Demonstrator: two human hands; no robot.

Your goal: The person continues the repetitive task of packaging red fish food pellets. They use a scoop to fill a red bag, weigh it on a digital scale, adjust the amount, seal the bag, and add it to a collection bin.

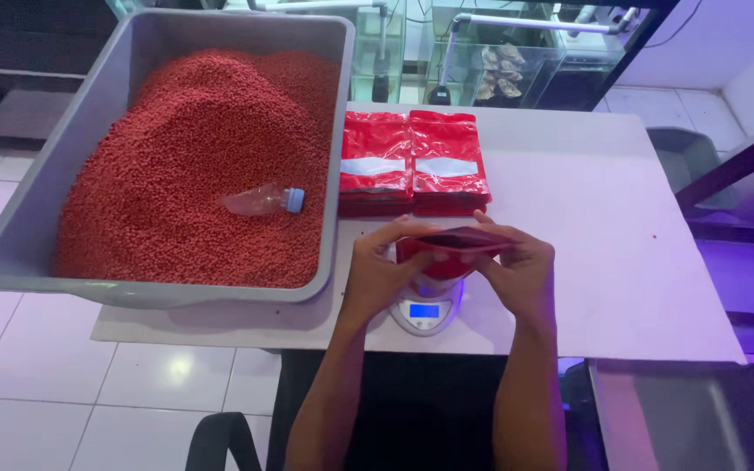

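I hold a red pouch [454, 250] upright over a small round scale [426, 311], its mouth pulled open so that I look down into a dark slit between two glossy red lips. My left hand [380, 272] pinches the left end of the mouth and my right hand [519, 272] pinches the right end, both clamped on the pouch, the two hands apart with the opening stretched between them. The pouch sits at the near edge of the white table [604, 253], just in front of me.

What is inside the pouch I cannot make out; the opening is too dark and narrow. Its lower half is hidden behind my fingers, and most of the scale is covered by the pouch, so only its front with a small blue lit display shows. The figures there are too small to tell.

Behind the pouch lie two stacks of sealed red packets [413, 164], side by side and touching, each flat and rectangular with a pale band across its middle. To the left stands a grey tub [45, 183] heaped with red pellets [194, 166], overhanging the table's left edge. A clear plastic bottle with a blue cap [263, 201] lies on its side, half sunk in the pellets.
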